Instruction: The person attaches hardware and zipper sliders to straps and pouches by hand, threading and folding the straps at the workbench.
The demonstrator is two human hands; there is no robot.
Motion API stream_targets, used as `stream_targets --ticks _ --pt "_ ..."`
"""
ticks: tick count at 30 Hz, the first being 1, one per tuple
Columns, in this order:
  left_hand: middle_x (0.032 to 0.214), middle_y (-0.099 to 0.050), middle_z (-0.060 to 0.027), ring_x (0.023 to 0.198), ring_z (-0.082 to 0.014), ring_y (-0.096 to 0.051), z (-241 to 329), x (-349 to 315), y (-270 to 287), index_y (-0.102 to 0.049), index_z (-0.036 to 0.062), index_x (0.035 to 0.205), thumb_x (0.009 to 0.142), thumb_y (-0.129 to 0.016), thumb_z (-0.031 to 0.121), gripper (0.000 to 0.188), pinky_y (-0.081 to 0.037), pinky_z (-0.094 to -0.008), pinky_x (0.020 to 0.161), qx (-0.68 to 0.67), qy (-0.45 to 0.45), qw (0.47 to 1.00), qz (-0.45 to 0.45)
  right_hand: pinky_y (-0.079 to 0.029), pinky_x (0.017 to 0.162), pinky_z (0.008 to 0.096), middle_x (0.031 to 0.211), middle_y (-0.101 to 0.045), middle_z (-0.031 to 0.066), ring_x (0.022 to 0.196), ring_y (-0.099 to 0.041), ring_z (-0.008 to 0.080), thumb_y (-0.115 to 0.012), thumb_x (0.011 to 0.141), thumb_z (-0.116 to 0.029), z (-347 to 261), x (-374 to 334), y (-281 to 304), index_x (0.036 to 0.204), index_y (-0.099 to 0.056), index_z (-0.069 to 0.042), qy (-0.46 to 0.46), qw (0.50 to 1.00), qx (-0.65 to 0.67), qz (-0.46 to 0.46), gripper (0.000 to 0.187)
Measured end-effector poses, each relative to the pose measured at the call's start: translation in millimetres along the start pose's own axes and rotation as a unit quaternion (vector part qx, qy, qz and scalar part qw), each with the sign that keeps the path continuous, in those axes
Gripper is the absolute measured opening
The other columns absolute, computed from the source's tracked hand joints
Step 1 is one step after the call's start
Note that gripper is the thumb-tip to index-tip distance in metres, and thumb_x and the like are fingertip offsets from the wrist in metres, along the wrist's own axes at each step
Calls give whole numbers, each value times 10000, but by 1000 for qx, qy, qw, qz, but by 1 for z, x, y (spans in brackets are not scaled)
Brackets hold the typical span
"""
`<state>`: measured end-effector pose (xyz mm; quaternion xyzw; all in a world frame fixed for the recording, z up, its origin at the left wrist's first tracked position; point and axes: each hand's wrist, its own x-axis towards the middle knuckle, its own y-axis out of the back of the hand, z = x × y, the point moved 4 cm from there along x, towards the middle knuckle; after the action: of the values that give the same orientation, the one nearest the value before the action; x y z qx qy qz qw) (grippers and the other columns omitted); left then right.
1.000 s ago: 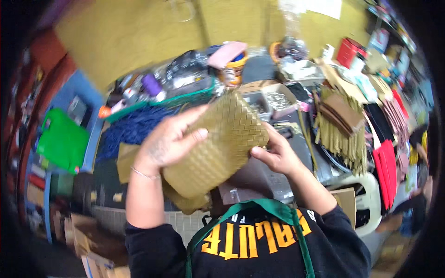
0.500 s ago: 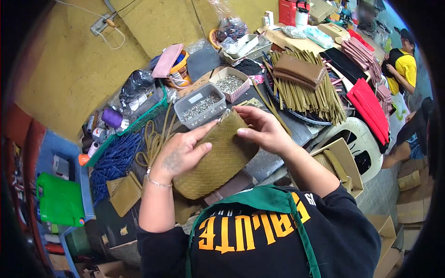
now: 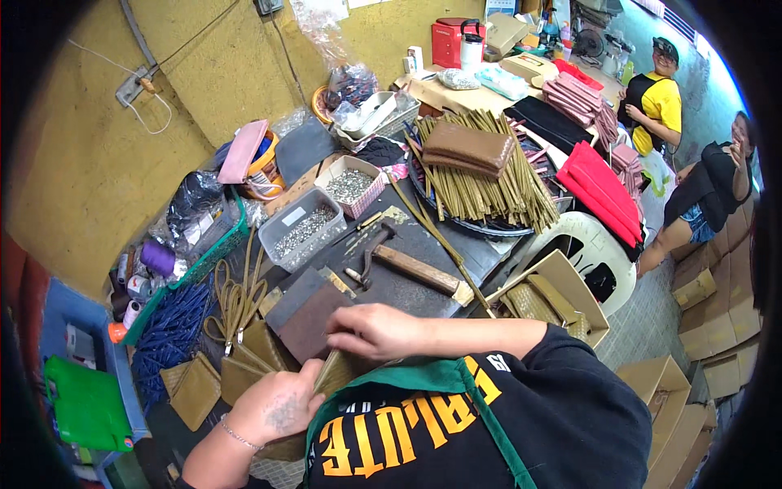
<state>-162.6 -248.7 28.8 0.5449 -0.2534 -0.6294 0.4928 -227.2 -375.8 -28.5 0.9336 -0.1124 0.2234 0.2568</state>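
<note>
Person at a cluttered bench [image 3: 407,303], seen from above. L hand [image 3: 281,405] and R hand [image 3: 381,330] come together over an olive pouch [image 3: 345,372] at the bench's near edge, close against the green apron [image 3: 423,372]; hands & apron hide most of the pouch. The step in hand looks like two-handed handling of the pouch's upper edge, prob. turning or adjusting it. From this grip, the next move prob. calls for L hand to steady the pouch while R hand works along the edge w/out creasing it.

Pose: L forearm rises from lower left, back of hand up, thumb pointing twd R hand; L fingers look closed on the pouch, tips partly hidden. R forearm crosses in from the right, approx. level; R fingers curl down over the pouch's top, nearly closed, but can't tell if they pinch it.

Just beyond the hands lies a brown board [image 3: 314,328], then a wood-handled hammer [image 3: 419,270], untouched, & a grey tub [image 3: 318,247] w/ small metal bits.
</note>
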Motion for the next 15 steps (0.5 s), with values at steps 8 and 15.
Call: stream_targets --ticks 8,15 --pt "758 -558 -49 649 -130 -538 -52 53 -62 -458 -1 982 763 -556 336 414 -424 -254 570 -671 -91 735 35 -457 641 276 812 -583 108 730 -575 167 -558 776 -128 17 -11 2 1044 -486 -22 -65 986 144 45 297" --pt "1049 -434 -92 997 -158 -410 -6 88 -74 -362 -33 1116 746 -505 297 516 -301 -261 874 -791 -270 534 126 -443 622 266 777 -579 69 715 -542 171 -591 742 -86 5 -17 10 949 -555 -27 58 992 52 99 219"
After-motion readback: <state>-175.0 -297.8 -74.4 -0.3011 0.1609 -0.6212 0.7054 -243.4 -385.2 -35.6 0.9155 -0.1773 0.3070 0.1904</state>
